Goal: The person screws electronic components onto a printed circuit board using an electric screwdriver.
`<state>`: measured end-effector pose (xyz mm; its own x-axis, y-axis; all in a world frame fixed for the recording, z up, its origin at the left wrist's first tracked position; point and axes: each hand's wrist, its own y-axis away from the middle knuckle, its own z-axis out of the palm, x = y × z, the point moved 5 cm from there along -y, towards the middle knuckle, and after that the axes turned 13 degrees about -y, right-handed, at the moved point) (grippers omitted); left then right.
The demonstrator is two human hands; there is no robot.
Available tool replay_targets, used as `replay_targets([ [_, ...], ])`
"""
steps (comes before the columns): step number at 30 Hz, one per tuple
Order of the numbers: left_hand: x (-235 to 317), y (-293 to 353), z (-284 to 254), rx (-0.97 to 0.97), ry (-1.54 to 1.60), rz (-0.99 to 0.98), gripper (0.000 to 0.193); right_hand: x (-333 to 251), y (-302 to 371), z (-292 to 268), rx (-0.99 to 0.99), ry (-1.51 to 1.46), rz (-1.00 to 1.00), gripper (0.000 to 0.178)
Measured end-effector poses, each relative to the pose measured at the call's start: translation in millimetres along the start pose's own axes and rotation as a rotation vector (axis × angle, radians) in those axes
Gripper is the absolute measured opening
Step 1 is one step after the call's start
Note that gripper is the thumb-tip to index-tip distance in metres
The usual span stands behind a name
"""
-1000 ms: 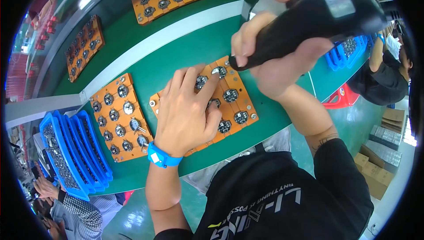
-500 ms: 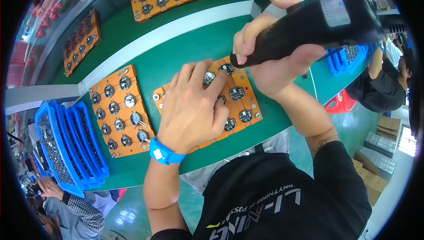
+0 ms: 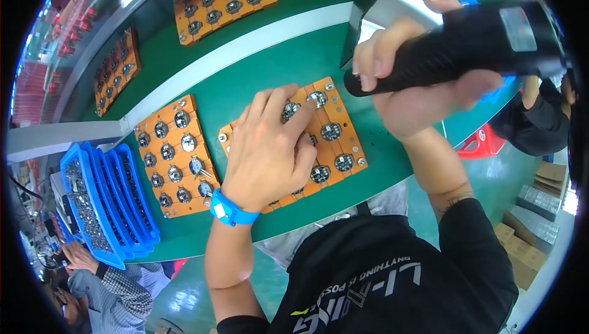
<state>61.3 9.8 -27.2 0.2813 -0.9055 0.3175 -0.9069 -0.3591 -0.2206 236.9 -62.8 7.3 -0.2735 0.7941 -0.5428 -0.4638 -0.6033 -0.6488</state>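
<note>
1. My left hand [image 3: 267, 143], one: open, palm down, fingers spread over the near orange fixture plate [image 3: 336, 104]; index fingertip at a round circuit board [image 3: 316, 99].
2. Near orange fixture plate, one: on the green desk [image 3: 264, 58] before me, partly hidden by that hand; round boards seated in it.
3. My right hand [image 3: 417, 107], one: closed around a black handheld tool [image 3: 454, 45], its narrow end right of the plate's upper right corner.
4. Second orange fixture plate [image 3: 178, 147], one: left of the first, also filled with round boards.
5. Blue trays [image 3: 101, 208], several: standing side by side at far left, holding small parts.
6. Blue wristband [image 3: 232, 210], one: on my left wrist.
</note>
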Motion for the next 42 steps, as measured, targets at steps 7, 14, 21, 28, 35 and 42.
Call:
replay_targets([
  [7, 8, -11, -3, 0.064, 0.069, -0.064, 0.026, -20, 1, -22, -0.004, -0.007, -0.076, 0.100],
  [14, 19, -32, 14, 0.115, 0.027, -0.163, 0.013, -32, 3, -31, 0.069, 0.000, -0.107, 0.099],
  [21, 29, -40, 20, 0.098, -0.065, -0.213, 0.008, -77, -14, -51, 0.083, -0.020, -0.253, 0.106],
  [28, 22, -38, 22, 0.039, -0.089, -0.223, 0.008, -91, -19, -45, 0.447, 0.302, -0.346, 0.087],
  [35, 17, -39, 18, 0.066, -0.042, -0.169, 0.007, -87, -25, -14, 0.987, 0.153, -0.345, 0.076],
  [42, 16, -38, 21, 0.001, -0.035, -0.226, 0.010, -79, -23, -18, 0.843, 0.119, -0.254, 0.074],
])
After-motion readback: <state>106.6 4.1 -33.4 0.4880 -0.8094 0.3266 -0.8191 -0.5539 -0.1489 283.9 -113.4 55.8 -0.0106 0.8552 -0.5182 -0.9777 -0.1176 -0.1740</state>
